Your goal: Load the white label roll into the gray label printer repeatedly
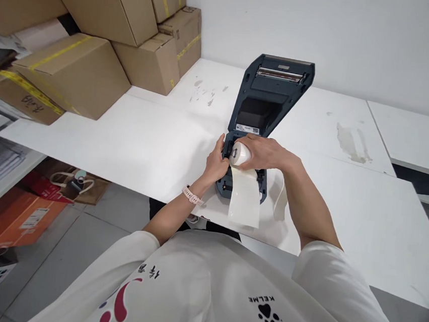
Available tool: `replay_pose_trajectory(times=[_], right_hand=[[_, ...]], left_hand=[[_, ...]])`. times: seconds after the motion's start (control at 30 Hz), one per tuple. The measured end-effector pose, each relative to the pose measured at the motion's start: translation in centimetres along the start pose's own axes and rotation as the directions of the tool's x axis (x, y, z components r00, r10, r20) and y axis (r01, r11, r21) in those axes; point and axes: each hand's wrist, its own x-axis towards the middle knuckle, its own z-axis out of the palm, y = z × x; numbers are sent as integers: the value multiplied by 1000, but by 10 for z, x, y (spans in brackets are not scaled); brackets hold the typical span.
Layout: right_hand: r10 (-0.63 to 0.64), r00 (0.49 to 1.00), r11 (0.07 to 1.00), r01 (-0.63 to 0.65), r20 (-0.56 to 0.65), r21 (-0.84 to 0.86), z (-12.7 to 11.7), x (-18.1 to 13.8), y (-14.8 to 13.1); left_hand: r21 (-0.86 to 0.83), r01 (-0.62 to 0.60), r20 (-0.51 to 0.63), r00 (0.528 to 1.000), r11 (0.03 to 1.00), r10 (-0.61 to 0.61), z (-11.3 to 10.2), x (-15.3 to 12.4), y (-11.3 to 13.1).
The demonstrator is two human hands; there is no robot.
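A dark blue-grey label printer (224,186) stands on the white table with its lid (256,96) swung up. My right hand (264,153) is closed around a white label roll (240,154) over the printer's inner bay. From the roll a loose strip of labels (245,199) hangs forward past the printer's front edge. My left hand (217,162) grips the printer's left side, its thumb over the edge close to the roll's end. The palm side of both hands is hidden. A narrow curled strip of paper (281,203) lies to the right of the printer.
Cardboard boxes (74,74) with yellow tape are stacked at the back left of the table (155,145). A white wall (325,35) rises behind. An orange box (15,218) and a bag stand on the floor at left. A peeled patch (353,143) marks the tabletop at right.
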Motion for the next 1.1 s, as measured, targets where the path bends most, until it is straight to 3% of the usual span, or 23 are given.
replay_pose_trajectory(times=[0.2,0.37,0.43,0.63,1.1], right_hand=[[39,999,999,-39,-5,-27,20,4,-3],[-37,959,996,60,-282,72,42,-40,-22],[-76,942,985,123,-326,125,54,-64,-34],[-34,940,974,107,-340,198,82,-94,-50],[-36,942,973,109,-334,202,79,-90,-53]], left_hand=[[23,16,-5,1000,1000,-16,0,2,-2],[-10,25,-2,1000,1000,-25,1,0,-4],[-44,25,3,1000,999,-24,2,0,-4],[-234,35,36,999,972,-28,3,1,1],[-257,67,58,997,964,-54,3,1,1]])
